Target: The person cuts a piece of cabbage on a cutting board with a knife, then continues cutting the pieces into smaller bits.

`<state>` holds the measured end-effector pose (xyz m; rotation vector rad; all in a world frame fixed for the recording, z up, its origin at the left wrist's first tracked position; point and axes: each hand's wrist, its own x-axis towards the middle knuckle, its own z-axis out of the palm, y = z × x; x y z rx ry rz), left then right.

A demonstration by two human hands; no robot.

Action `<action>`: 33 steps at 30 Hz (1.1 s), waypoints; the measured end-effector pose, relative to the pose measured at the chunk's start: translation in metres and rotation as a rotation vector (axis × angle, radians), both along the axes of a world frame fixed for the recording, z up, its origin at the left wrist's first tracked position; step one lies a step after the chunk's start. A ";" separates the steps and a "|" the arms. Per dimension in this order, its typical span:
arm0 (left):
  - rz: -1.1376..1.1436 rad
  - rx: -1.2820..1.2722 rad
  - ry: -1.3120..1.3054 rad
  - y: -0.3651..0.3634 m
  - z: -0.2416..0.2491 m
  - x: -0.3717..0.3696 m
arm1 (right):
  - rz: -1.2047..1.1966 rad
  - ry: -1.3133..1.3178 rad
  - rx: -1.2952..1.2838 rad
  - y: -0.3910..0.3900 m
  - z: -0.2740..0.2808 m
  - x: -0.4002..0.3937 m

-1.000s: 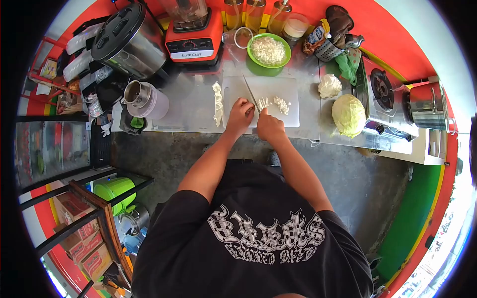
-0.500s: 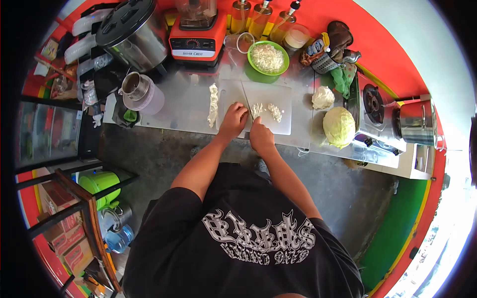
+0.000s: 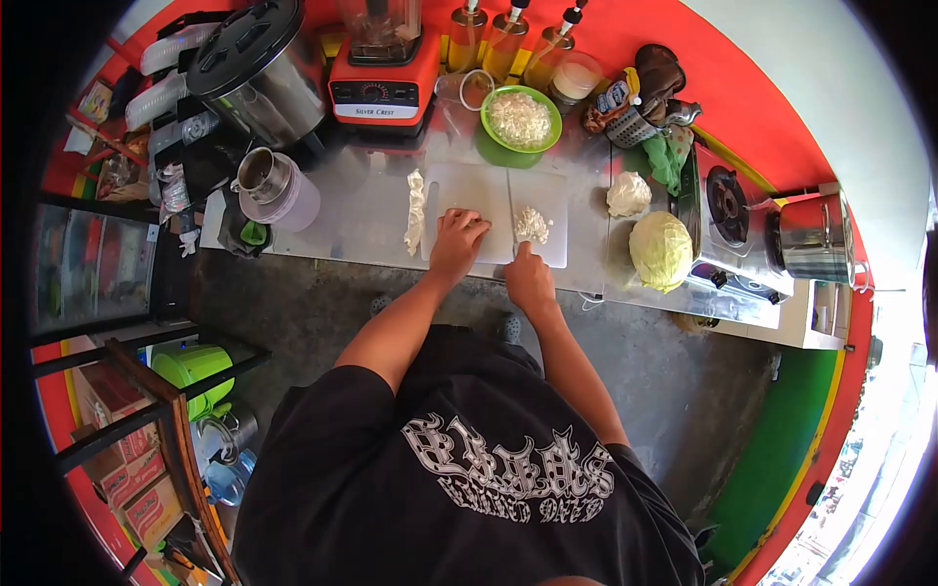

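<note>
My right hand (image 3: 531, 280) is closed round the handle of a knife (image 3: 510, 207), its thin blade pointing away across the white cutting board (image 3: 489, 176). A small pile of pale chopped pieces, apparently cabbage (image 3: 532, 227), lies just right of the blade. Left of the knife, my left hand (image 3: 461, 238) rests over the board with fingers reaching right, apart from the blade; whatever lies beneath them is hidden. Along the board's left edge runs a long, crumpled whitish strip (image 3: 415, 213). Behind the board stands a green bowl (image 3: 540, 146) of chopped pale pieces.
To the right sit a whole cabbage (image 3: 661, 252) and a smaller pale ball (image 3: 628, 194), beside a gas stove (image 3: 728, 200) with a steel pot (image 3: 821, 239). A red blender (image 3: 383, 88), pump bottles (image 3: 505, 44), a large lidded pot (image 3: 259, 73) and a pitcher (image 3: 278, 190) line the counter.
The knife and my right hand have moved right, bringing the cut pieces together into one pile. My left hand has come away from the blade.
</note>
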<state>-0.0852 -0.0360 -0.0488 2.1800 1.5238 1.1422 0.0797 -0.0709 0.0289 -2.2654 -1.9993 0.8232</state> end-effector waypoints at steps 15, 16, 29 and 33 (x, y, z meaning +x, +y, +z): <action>-0.034 -0.020 -0.063 0.004 0.003 0.000 | 0.082 -0.111 0.050 0.003 -0.023 -0.019; -0.038 -0.035 -0.070 0.003 0.004 0.000 | 0.072 -0.115 0.035 0.005 -0.026 -0.019; -0.024 -0.041 -0.034 0.005 -0.002 0.002 | 0.158 -0.181 -0.056 0.007 -0.014 -0.030; -0.041 -0.053 -0.034 0.003 0.000 0.002 | 0.191 -0.210 -0.037 0.009 0.008 -0.030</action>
